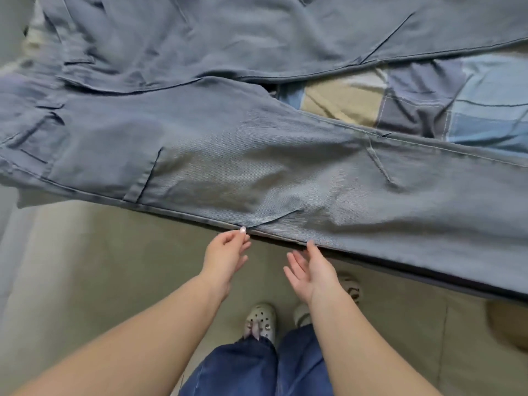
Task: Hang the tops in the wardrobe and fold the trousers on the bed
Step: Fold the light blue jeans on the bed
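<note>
Legs and feet: nearest to us, our own dark blue denim trouser legs (251, 367) hang over pale perforated clogs (261, 320) on a smooth beige tiled floor (100, 281).

Forearms: both bare arms reach forward from the bottom of the view toward the bed edge.

Left hand (227, 254): fingers curled, with thumb and forefinger pinching the lower seam of the trousers; one glossy pale nail shows at the fabric edge.

Right hand (311, 271): palm turned inward and fingers spread and loose; the top fingertip touches the same seam just to the right, gripping nothing.

Trousers (257, 167): our task item, grey-blue twill with a fine diagonal weave, lying flat and lengthwise across the bed, one leg running right along the near edge, the other leg higher up. Dark stitch lines, flat patch pockets and soft creases mark the cloth.

Bedcover (428, 104): patchwork squares in tan, slate and light blue, showing between the two legs.

Right edge: a rounded tan shape (511, 324) on the floor, too blurred for us to identify.
</note>
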